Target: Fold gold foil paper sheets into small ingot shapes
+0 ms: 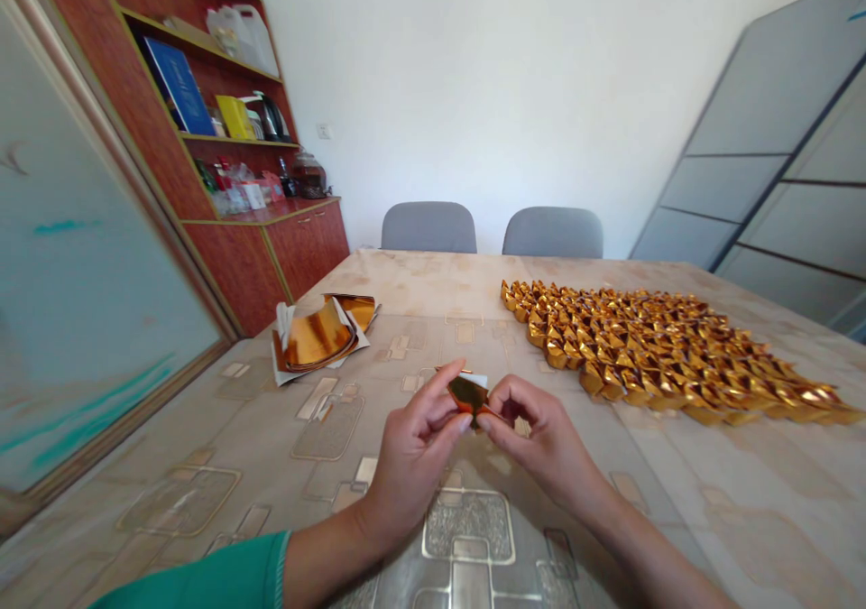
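Observation:
Between my two hands is a small piece of gold foil paper (469, 393), partly folded, with a bit of its white side showing at the top. My left hand (423, 424) pinches its left side with thumb and fingers. On the other side my right hand (534, 419) grips the right edge, its thumb close to the left thumb. A stack of gold foil sheets (317, 336), curled and mixed with white paper, lies to the left. Many folded gold paper ingots (649, 347) stand in tight rows on the right of the table.
The table (271, 465) has a patterned cover with a clear sheet over part of it. Two grey chairs (428, 227) stand at its far side. A red-brown cabinet (298, 244) with loaded shelves is at the left, and a grey sliding-door wardrobe (737, 140) is at the right.

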A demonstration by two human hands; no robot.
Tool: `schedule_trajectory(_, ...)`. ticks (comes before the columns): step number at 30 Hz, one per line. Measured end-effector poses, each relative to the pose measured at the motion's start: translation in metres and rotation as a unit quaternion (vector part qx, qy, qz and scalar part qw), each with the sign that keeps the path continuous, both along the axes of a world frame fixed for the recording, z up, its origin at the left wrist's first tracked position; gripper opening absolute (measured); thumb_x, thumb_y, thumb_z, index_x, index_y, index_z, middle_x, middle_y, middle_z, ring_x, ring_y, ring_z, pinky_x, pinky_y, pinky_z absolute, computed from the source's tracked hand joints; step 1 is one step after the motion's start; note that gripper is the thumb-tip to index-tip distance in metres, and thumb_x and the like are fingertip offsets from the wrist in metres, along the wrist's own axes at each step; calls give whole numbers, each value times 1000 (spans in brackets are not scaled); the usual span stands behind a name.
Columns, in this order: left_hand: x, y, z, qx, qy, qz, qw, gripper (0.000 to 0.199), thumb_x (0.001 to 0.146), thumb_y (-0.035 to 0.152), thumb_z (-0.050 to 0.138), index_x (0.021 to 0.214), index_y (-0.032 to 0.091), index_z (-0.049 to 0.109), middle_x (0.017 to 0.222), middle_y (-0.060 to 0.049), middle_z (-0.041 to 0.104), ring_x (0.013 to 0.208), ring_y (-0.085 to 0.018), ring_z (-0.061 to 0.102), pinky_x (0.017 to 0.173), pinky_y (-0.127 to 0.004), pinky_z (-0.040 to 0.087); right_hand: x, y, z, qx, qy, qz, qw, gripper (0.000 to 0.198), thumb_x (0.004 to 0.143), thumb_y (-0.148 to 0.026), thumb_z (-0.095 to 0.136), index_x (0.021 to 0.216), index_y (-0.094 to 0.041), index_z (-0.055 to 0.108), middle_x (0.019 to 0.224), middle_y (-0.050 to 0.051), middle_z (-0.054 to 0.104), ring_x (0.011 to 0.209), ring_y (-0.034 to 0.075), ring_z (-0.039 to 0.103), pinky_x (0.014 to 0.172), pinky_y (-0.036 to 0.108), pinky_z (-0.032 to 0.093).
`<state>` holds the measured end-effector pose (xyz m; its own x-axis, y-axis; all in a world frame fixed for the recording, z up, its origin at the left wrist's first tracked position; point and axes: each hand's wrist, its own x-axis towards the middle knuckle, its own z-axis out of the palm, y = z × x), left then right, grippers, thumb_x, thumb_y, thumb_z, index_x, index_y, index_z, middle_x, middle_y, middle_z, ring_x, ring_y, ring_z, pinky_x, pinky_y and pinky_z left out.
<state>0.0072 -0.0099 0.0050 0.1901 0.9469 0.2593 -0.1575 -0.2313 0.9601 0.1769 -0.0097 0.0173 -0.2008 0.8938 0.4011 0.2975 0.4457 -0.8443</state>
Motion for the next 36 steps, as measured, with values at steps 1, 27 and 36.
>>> schedule_trajectory(1, 0, 0, 0, -7, -7, -9, 1000, 51, 86, 25, 67, 136, 24, 55, 100, -4, 77, 88, -18, 71, 83, -26, 52, 1, 0, 1, 8, -11, -2, 1000, 18, 85, -26, 63, 71, -21, 52, 66, -3, 51, 60, 13, 45, 56, 25, 34)
schedule_trajectory(27, 4, 7, 9, -149, -95, -31, 984, 98, 73, 26, 77, 153, 15, 22, 80, -6, 76, 69, -17, 68, 68, -26, 49, 1, -4, -2, 34, -55, 12, 998, 12, 91, -32, 64, 86, -21, 65, 75, 0, 59, 68, 15, 52, 62, 27, 38)
schedule_trajectory(36, 2, 4, 13, -109, -93, 12, 990, 88, 78, 22, 74, 152, 19, 27, 74, 0, 72, 65, -12, 63, 64, -21, 45, -4, 0, -8, -142, 87, 0, 986, 29, 79, -45, 70, 78, -21, 53, 67, -3, 49, 59, 13, 42, 54, 26, 33)
